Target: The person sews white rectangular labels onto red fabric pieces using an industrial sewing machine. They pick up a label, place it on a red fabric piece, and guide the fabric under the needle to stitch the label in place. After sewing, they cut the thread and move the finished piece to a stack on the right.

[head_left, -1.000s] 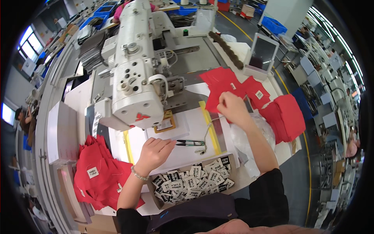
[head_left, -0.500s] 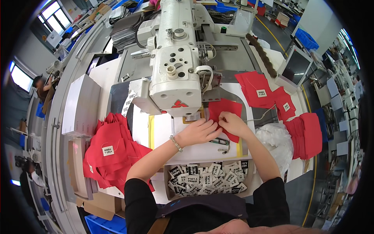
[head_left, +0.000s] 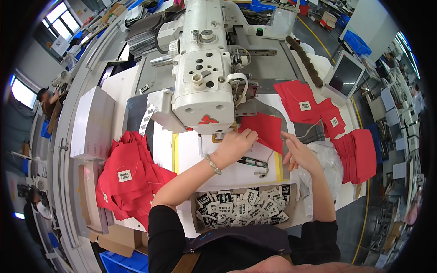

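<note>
Judging the mid-frame red cloth (head_left: 264, 129) light and limp, I favour edges: left hand (head_left: 234, 146) pinching one, right hand (head_left: 302, 155) loose-fingered.

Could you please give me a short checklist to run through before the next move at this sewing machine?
1. Left hand on the loose red piece: ok, fingertips at its left edge.
2. Right hand on that piece: cannot tell; its fingers are at the right edge, contact unclear.
3. White sheet clear of tools: not ok, the snips lie on it.
4. Labels within reach: ok, apparently, in the open box before the person.
5. Needle clear of fingers: cannot tell, the machine head hides it.
</note>
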The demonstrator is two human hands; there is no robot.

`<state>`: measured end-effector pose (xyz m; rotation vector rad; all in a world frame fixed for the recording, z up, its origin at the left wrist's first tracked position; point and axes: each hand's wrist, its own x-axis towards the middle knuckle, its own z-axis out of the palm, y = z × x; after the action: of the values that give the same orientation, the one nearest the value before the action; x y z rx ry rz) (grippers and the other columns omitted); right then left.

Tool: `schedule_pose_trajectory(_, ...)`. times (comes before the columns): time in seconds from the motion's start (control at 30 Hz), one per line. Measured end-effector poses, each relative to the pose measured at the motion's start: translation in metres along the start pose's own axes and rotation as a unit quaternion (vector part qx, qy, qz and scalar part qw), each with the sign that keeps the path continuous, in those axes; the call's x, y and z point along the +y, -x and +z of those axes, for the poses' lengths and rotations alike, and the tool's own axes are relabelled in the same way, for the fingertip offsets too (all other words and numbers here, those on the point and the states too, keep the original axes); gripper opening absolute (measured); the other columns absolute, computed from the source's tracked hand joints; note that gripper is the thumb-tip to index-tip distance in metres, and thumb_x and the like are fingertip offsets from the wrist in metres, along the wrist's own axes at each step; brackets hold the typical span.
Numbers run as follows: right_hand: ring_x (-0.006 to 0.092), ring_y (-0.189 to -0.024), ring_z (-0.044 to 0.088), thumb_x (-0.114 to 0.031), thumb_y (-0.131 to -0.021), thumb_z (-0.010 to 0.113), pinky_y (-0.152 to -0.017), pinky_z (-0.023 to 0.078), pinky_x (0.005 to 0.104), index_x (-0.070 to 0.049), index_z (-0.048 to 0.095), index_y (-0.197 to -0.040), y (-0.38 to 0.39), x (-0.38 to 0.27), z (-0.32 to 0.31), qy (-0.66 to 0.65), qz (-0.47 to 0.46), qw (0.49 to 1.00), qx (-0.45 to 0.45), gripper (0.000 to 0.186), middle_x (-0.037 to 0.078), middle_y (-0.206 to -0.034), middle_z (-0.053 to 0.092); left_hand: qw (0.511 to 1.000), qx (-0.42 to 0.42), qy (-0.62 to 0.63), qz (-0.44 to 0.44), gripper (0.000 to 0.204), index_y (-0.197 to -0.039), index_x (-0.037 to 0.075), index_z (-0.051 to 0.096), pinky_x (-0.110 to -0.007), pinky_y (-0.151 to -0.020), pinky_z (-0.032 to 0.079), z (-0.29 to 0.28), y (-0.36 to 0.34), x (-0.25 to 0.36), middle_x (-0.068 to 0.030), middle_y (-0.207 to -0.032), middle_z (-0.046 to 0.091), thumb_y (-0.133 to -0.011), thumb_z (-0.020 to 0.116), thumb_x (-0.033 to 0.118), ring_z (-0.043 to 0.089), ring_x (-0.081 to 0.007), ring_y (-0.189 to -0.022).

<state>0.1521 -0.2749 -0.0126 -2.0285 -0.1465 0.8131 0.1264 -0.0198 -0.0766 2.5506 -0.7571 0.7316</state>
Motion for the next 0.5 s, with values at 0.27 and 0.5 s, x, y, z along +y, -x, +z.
schedule_pose_trajectory(0.27, 0.0169, -0.082, 0.067, -0.042, -0.103, 0.041, -0.064, 0.054, 0.027, -0.012, 0.045, -0.142, -0.023, 0.033, 0.018, -0.306, -0.042, 0.951, -0.015, 0.049, 0.013, -0.109, 0.064, 0.996, -0.044, -0.052, 0.057, 0.016, -0.095, 0.008, 0.06, -0.03, -0.048, 0.047, -0.005, 0.005, -0.006, -0.0027, -0.08, 0.061, -0.08, 0.064, 0.012, 0.06, -0.0182, -0.055)
schedule_pose_trajectory(0.5, 0.0134, -0.083, 0.065, -0.02, -0.096, 0.059, -0.068, 0.056, 0.0279, -0.007, 0.054, -0.13, -0.031, 0.026, 0.018, -0.299, -0.027, 0.954, -0.024, 0.036, 0.004, -0.098, 0.065, 0.964, -0.063, -0.062, 0.25, 0.029, -0.101, 0.004, 0.064, -0.027, -0.053, 0.048, -0.012, 0.031, -0.011, -0.0078, -0.098, 0.068, -0.073, 0.063, 0.01, 0.062, -0.0128, -0.062)
